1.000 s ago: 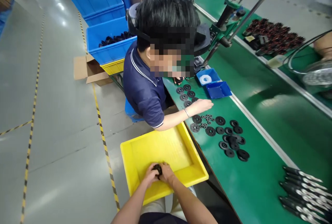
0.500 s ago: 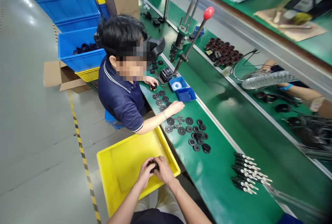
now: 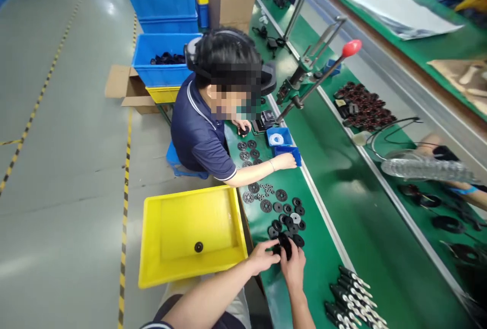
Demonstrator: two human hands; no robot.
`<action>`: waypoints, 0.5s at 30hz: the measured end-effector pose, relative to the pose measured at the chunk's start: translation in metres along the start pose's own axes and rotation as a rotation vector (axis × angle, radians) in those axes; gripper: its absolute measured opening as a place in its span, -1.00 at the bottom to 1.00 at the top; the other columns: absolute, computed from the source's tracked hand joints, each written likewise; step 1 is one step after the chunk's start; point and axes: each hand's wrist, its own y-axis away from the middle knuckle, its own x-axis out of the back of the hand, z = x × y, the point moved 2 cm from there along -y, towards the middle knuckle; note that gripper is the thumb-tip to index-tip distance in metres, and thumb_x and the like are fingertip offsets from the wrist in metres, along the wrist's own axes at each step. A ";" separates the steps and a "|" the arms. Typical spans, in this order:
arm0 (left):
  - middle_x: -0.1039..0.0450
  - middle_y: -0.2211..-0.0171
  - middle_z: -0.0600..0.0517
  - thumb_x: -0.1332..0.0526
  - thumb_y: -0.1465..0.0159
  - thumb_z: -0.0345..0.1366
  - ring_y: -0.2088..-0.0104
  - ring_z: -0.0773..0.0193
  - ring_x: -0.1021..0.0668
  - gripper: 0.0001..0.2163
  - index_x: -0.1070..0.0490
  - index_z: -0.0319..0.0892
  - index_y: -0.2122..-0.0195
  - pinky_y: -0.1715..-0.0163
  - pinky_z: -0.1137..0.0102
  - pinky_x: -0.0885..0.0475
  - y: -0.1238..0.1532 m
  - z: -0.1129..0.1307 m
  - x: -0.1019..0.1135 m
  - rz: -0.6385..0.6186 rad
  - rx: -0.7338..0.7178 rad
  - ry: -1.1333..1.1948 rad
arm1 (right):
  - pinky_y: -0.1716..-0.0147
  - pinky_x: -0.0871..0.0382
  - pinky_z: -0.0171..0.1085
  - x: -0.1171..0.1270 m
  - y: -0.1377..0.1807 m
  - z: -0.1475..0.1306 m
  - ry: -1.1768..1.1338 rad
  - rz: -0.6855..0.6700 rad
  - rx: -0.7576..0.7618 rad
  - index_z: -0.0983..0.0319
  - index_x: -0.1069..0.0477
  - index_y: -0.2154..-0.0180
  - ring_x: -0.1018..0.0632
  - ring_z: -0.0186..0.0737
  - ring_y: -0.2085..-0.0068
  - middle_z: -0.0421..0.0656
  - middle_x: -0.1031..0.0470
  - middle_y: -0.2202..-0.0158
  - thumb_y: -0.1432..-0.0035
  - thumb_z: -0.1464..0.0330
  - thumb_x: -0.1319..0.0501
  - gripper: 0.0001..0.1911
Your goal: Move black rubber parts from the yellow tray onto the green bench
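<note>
Both hands, left (image 3: pixel 262 258) and right (image 3: pixel 293 266), grasp one black disc (image 3: pixel 284 247) at the tabletop (image 3: pixel 342 187) near edge. A slip could scatter the neighbouring discs (image 3: pixel 286 217).

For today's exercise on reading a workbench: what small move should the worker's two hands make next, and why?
Probably set the black parts down among the black discs on the green table: both the left hand and right hand hold them right at that cluster's edge.
</note>
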 end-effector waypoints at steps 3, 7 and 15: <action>-0.47 -0.20 -0.13 -0.35 -0.22 -0.38 -0.08 0.08 -0.59 -0.66 -0.63 -0.13 -0.04 -0.15 0.30 -0.47 0.043 -0.007 0.063 0.120 -0.088 -0.162 | -0.15 -0.32 0.22 -0.002 0.002 0.004 0.033 0.047 0.016 0.44 -0.37 -0.24 -0.41 0.38 -0.12 0.30 -0.39 -0.05 -0.33 0.02 0.00 -0.27; -0.54 0.05 -0.12 -0.12 -0.39 -0.41 -0.04 0.11 -0.56 -0.77 -0.57 -0.21 0.09 -0.13 0.33 -0.43 0.099 -0.026 0.194 0.496 -0.014 -0.439 | -0.09 -0.38 0.22 0.003 0.008 -0.001 0.086 0.109 0.073 0.43 -0.41 -0.21 -0.48 0.39 -0.05 0.29 -0.44 0.01 -0.28 0.03 -0.05 -0.29; -0.47 -0.02 -0.17 -0.37 -0.19 -0.50 -0.07 0.02 -0.53 -0.78 -0.49 -0.26 0.12 -0.18 0.20 -0.35 0.097 -0.074 0.296 0.621 0.317 -0.712 | -0.10 -0.34 0.40 0.016 0.057 -0.063 0.226 0.365 0.117 0.29 -0.42 -0.23 -0.45 0.56 -0.14 0.31 -0.36 -0.18 -0.31 0.17 -0.11 -0.44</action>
